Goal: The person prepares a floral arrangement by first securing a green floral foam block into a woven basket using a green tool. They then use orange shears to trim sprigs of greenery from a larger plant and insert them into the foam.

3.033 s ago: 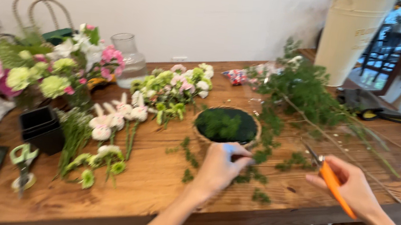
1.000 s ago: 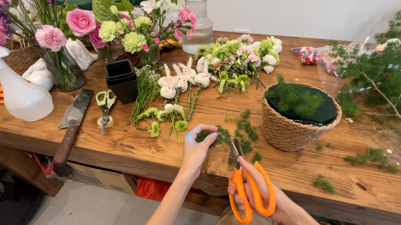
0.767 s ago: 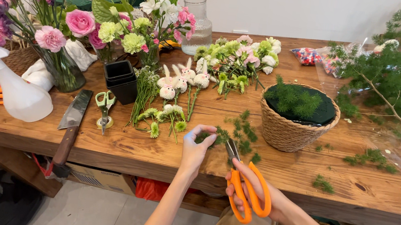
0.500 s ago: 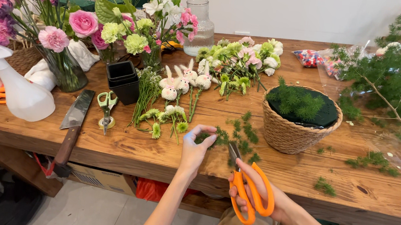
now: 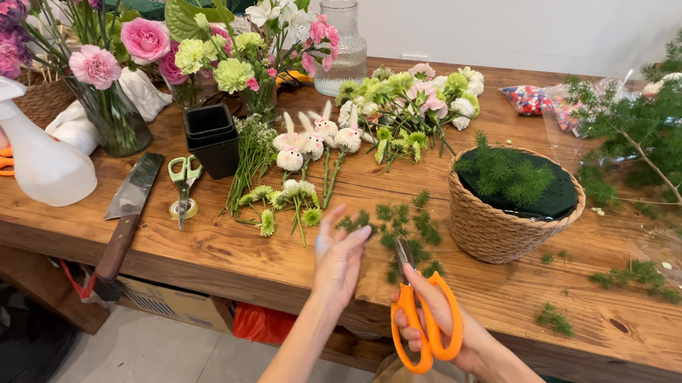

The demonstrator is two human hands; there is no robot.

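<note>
Scissors [image 5: 421, 316], gripped by right-hand fingers [image 5: 431, 300], barely shifted, blades pointing away; left hand [image 5: 340, 255] open.

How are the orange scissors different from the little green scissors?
The orange scissors are held in the right hand, just above the table's edge; the green scissors lie alone on the table beside the black pots. The orange ones look bigger, with large loop handles; the green ones look small. The orange blades point toward the fern sprigs; the green blades point toward the person. Both are closed or nearly so.
</note>
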